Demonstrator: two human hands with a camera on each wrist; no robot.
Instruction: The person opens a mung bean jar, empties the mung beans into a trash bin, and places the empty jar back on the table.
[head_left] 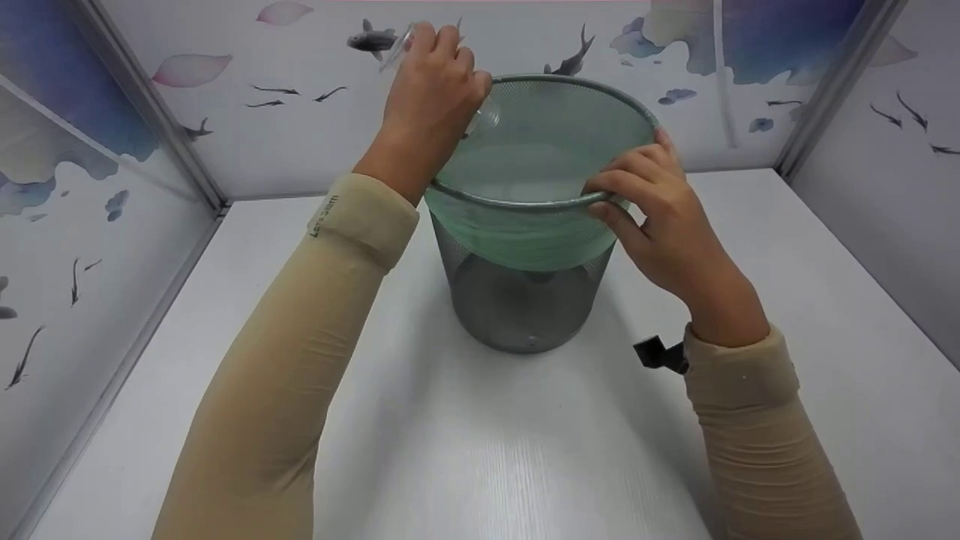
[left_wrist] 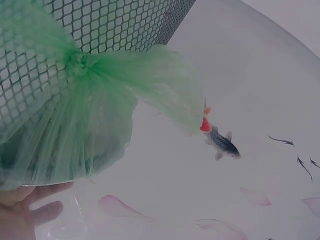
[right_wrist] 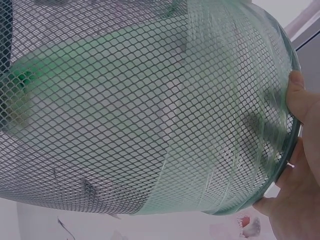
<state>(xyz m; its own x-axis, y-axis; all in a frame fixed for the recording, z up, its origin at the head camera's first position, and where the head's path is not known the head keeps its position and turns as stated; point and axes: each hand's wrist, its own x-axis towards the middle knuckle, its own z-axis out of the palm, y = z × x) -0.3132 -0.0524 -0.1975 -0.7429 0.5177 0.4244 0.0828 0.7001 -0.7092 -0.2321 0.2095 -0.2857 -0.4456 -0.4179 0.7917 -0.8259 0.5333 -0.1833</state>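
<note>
A dark mesh wastebasket (head_left: 525, 307) stands upright on the table, lined with a thin green plastic bag (head_left: 517, 240) folded over its rim. The bag is bunched into a knot (left_wrist: 80, 64) on the outside in the left wrist view. At the rim's far left my left hand (head_left: 439, 82) holds a clear plastic item (head_left: 397, 49), mostly hidden behind the fingers; its exact kind cannot be told. My right hand (head_left: 649, 202) grips the rim on the right, thumb outside and fingers over the edge. In the right wrist view the bag's folded edge (right_wrist: 215, 165) covers the mesh.
The white table (head_left: 480, 450) extends in front of the basket. Walls printed with fish and petals (head_left: 285, 97) stand behind and at both sides, with metal corner posts (head_left: 150, 105). A small black device (head_left: 660, 354) shows at my right wrist.
</note>
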